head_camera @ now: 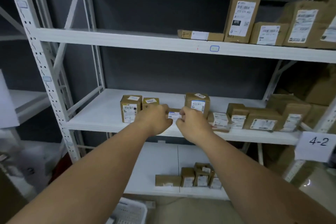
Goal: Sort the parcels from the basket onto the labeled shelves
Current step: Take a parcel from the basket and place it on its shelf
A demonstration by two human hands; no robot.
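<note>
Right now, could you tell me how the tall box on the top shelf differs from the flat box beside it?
The tall box stands upright on end; the flat box lies low along the shelf edge. The tall box carries a large barcode label with a black tag; the flat box has only a small plain white label. Both are brown cardboard, hand-marked 4-1, and sit side by side.
</note>
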